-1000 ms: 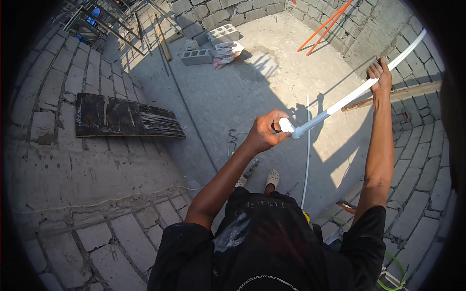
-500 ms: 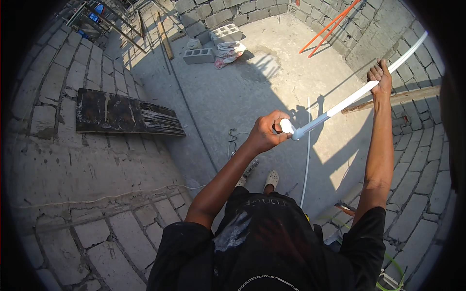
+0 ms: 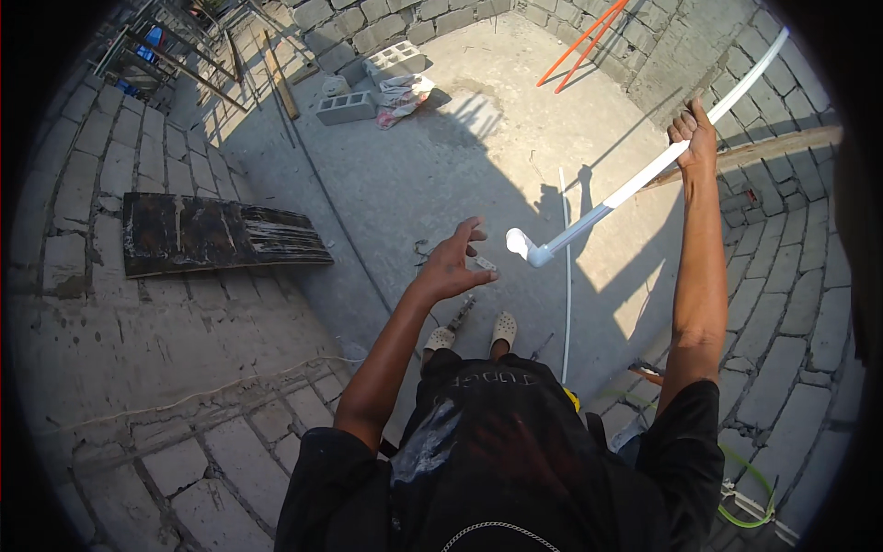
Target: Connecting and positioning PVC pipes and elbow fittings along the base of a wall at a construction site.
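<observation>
A long white plastic pipe [image 3: 636, 178] slants up and away to the right, with my right hand [image 3: 695, 136] wrapped round its upper middle. Its lower end carries an elbow fitting [image 3: 528, 247] whose pale mouth points up and to the left. My left hand [image 3: 457, 260] is just left of that elbow, apart from it, fingers spread and nothing held. The pipe's far end reaches the upper right, near the block wall.
Another thin white pipe [image 3: 565, 304] lies on the concrete floor [image 3: 386, 166]. A dark board [image 3: 221, 234] leans at the left wall. Hollow blocks [image 3: 346, 109] and a crumpled sack [image 3: 402, 98] sit farther off. Orange bars [image 3: 583, 44] lean at the back; a green hose [image 3: 760, 511] coils lower right.
My left hand has let go of the elbow and moved left, its fingers opening. My right hand still grips the pipe; the whole view has shifted slightly.
</observation>
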`<move>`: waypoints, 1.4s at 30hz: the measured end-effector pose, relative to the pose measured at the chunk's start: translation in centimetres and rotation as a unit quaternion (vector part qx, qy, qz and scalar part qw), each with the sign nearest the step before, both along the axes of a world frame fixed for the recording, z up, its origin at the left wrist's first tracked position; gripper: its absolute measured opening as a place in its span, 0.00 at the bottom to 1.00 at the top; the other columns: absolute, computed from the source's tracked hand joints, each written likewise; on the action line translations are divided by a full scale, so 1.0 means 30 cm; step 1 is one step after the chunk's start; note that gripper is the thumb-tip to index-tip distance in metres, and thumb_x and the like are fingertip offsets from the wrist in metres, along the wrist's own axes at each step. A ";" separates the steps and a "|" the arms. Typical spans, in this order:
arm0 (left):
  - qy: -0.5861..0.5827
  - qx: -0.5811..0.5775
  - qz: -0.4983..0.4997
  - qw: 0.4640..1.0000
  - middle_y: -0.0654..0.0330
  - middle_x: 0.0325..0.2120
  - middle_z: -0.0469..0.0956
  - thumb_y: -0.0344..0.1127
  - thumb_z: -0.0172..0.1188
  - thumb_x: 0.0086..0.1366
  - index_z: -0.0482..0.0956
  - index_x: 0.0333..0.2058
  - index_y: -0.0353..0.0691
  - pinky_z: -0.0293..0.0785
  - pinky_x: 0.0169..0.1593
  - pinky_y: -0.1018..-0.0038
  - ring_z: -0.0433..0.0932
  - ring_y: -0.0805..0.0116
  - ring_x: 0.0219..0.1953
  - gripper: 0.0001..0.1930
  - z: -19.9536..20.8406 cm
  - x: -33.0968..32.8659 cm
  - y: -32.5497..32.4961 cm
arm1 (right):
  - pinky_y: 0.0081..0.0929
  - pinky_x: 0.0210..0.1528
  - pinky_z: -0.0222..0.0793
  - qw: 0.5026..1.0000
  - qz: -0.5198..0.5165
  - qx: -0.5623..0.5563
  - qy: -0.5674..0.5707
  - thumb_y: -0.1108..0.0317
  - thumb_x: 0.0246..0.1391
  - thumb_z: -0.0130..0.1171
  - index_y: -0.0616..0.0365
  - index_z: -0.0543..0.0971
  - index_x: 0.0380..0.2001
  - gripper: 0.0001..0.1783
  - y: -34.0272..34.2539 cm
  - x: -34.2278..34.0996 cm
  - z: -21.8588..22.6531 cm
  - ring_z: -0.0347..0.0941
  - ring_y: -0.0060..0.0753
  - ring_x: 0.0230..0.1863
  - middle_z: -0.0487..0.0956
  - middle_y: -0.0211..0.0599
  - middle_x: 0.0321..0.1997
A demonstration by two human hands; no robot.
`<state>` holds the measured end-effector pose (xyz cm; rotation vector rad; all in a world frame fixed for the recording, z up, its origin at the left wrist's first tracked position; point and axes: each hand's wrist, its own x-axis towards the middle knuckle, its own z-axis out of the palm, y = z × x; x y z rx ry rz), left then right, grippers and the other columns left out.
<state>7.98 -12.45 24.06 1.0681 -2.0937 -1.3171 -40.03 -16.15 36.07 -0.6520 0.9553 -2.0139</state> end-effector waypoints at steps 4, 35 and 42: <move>-0.105 0.109 0.101 0.983 0.50 0.44 0.79 0.41 0.71 0.54 0.70 0.56 0.36 0.77 0.43 0.67 0.80 0.61 0.39 0.33 -0.340 0.294 0.092 | 0.21 0.13 0.50 0.992 -0.087 0.091 0.023 0.53 0.63 0.58 0.59 0.73 0.37 0.19 0.180 0.150 -0.128 0.51 0.17 0.12 0.56 0.20 0.14; -0.091 0.363 0.076 0.924 0.55 0.32 0.81 0.40 0.63 0.62 0.77 0.45 0.28 0.77 0.33 0.75 0.80 0.69 0.33 0.20 -0.836 0.771 0.073 | 0.26 0.23 0.55 0.830 -0.552 0.044 0.071 0.40 0.61 0.53 0.55 0.70 0.27 0.27 1.310 0.851 0.076 0.56 0.24 0.17 0.58 0.25 0.17; -0.048 0.308 -0.051 0.949 0.54 0.36 0.82 0.45 0.63 0.62 0.78 0.44 0.33 0.75 0.32 0.74 0.81 0.68 0.33 0.21 -0.795 0.482 -0.087 | 0.23 0.19 0.52 0.741 -0.668 0.060 -0.029 0.31 0.63 0.40 0.47 0.60 0.21 0.32 1.694 1.125 0.039 0.51 0.21 0.14 0.54 0.22 0.14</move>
